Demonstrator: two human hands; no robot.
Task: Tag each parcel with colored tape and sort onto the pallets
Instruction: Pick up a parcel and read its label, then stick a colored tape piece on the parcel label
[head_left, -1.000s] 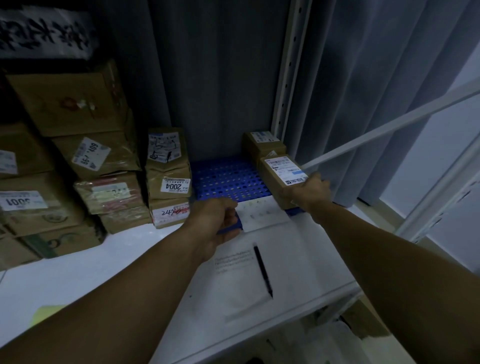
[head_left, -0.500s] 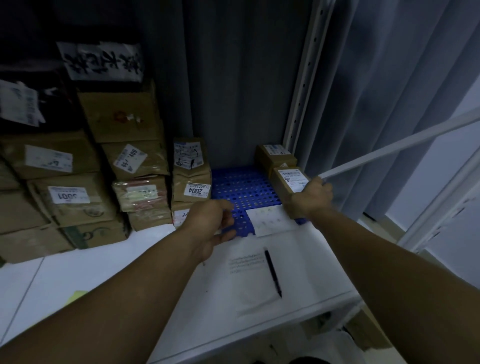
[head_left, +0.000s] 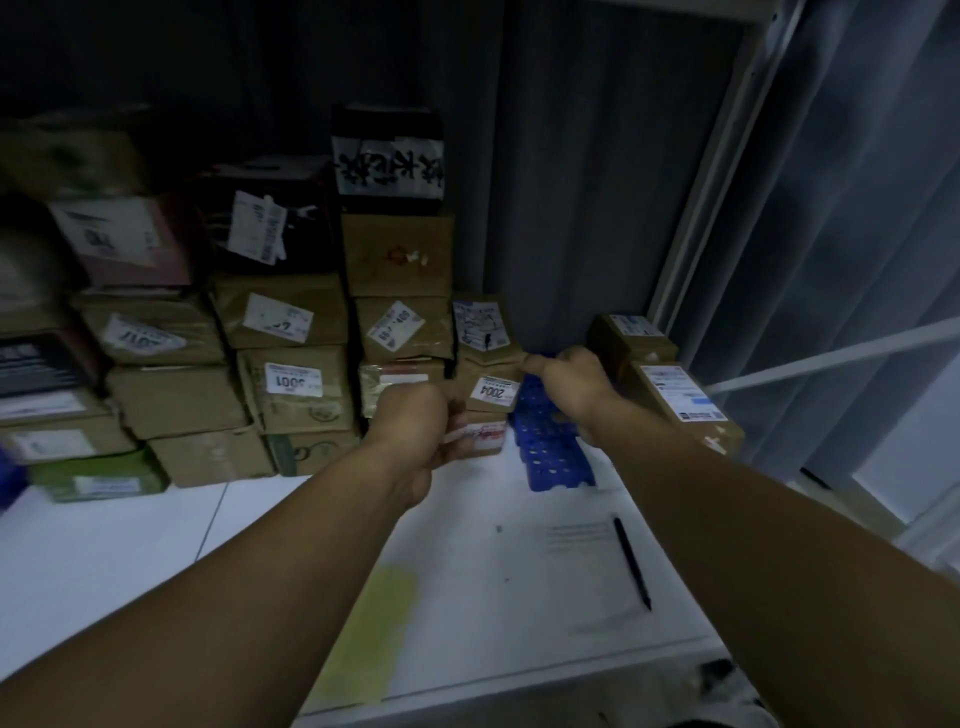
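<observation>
Three small brown parcels are stacked at the back: the top parcel (head_left: 480, 325), the one labelled 2004 (head_left: 493, 389) and the lowest one with red writing (head_left: 485, 434). My left hand (head_left: 415, 431) is curled against the left side of this stack, partly covering the lowest parcel. Blur hides its grip. My right hand (head_left: 571, 384) reaches over the blue pallet (head_left: 545, 447), its fingertips at the right edge of the 2004 parcel. Two labelled parcels, the nearer (head_left: 680, 400) and the farther (head_left: 628, 332), lie on the pallet's right side.
Tall stacks of brown parcels (head_left: 291, 384) fill the back left. On the white surface (head_left: 156, 545) lie a black pen (head_left: 631, 561), a printed paper (head_left: 576, 535) and a yellow sheet (head_left: 374, 623). A metal upright (head_left: 701, 208) and grey curtain (head_left: 857, 208) close the right.
My right hand has let go of the nearer parcel on the pallet and moved left to the 2004 stack. My left hand has moved forward to the stack. The view has swung left.
</observation>
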